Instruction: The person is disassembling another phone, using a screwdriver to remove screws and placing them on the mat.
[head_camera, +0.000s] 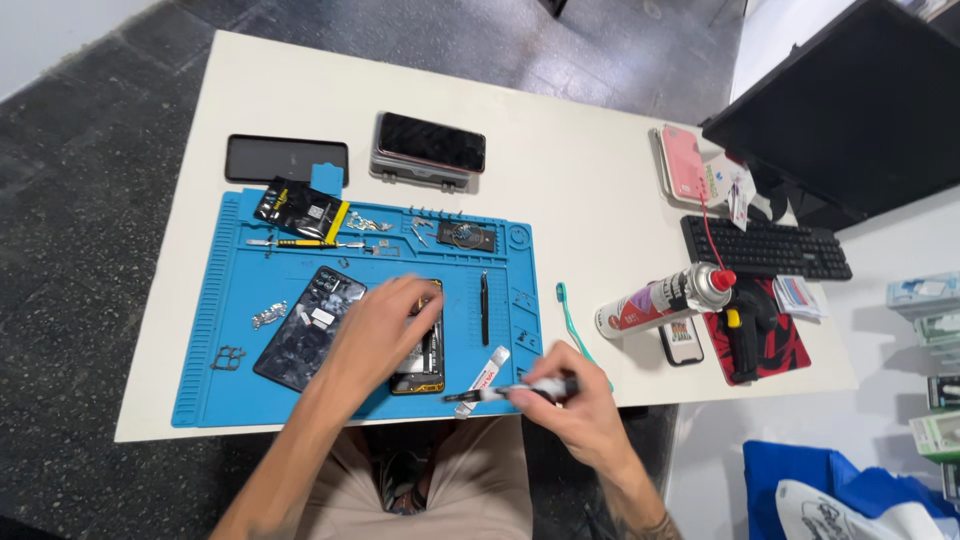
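My left hand (380, 330) rests on an opened phone body (420, 365) lying on the blue repair mat (230, 300), fingers pressing its upper part. Beside it to the left lies a dark back cover (300, 330). My right hand (570, 400) grips a black and white glue tube (500, 392) with its thin nozzle pointing left toward the phone's lower edge. A small white tube (487, 368) lies just above the nozzle. Black tweezers (484, 308) lie on the mat to the right of the phone.
On the mat's top are a black pouch (298, 208), a screwdriver (295, 243) and small parts. Two phones (285, 158) (430, 142) lie behind the mat. A spray can (665, 298), teal pry tool (570, 310), keyboard (765, 248) and monitor (850, 110) sit at right.
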